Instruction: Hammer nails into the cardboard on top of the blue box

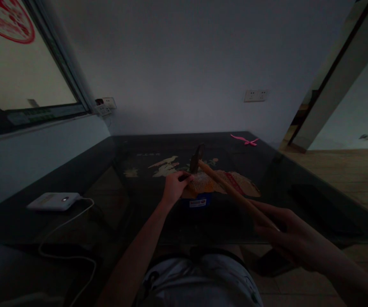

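Observation:
In my right hand (281,228) is a hammer (225,185), gripped near the end of its long wooden handle. Its dark metal head is raised above a flat, elongated tan-and-orange piece (203,183) with a red band across it, close to my left hand's fingertips. My left hand (175,187) is closed, thumb and forefinger pinched at the left end of that piece. Whether the fingers grip its edge or something small, I cannot tell in the dim light. Beneath the piece, a blue object (198,201) with a white label shows at the front.
The dark, glossy table (132,204) has a printed bird-and-flower picture. A white power bank (55,201) with a white cable lies at the left. A pink ribbon-like strip (246,140) rests near the back right edge. A dark flat object (324,209) lies right of my right hand.

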`<state>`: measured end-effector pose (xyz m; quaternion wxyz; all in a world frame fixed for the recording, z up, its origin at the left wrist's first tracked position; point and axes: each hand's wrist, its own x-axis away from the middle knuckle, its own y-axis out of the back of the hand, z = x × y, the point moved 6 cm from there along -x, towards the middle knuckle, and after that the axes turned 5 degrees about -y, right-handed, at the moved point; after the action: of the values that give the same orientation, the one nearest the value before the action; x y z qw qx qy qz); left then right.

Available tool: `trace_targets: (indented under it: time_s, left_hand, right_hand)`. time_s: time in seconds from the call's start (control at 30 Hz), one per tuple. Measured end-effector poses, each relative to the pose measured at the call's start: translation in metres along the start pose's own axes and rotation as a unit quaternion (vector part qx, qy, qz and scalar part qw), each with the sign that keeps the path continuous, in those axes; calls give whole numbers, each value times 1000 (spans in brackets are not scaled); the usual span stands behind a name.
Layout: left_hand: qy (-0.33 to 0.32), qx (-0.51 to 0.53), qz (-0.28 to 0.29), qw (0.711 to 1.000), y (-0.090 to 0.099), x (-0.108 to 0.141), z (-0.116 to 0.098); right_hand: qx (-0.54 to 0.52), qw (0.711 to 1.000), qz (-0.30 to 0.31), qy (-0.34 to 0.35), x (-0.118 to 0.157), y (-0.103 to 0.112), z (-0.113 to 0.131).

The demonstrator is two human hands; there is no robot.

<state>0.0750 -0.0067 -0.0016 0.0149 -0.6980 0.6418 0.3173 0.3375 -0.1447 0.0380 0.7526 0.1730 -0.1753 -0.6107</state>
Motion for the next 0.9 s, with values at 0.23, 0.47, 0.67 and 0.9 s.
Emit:
trace_targets:
  time_s: [0.23, 0.47, 0.67, 0.9]
  left_hand:
    - [0, -22, 5, 1000, 0, 0, -1]
    - [-11, -37, -11, 999, 2, -1, 0]
    - [3, -39, 5, 999, 2, 1, -3]
    - [-9, -41, 0, 999, 2, 1, -3]
  right_hand:
    - [-17, 1000, 5, 7, -1, -2, -3]
    - [-2, 1000, -23, 19, 0, 2, 1]
    - [6, 1000, 12, 4, -3, -3, -6]
    - [17, 999, -15, 26, -1, 2, 2]
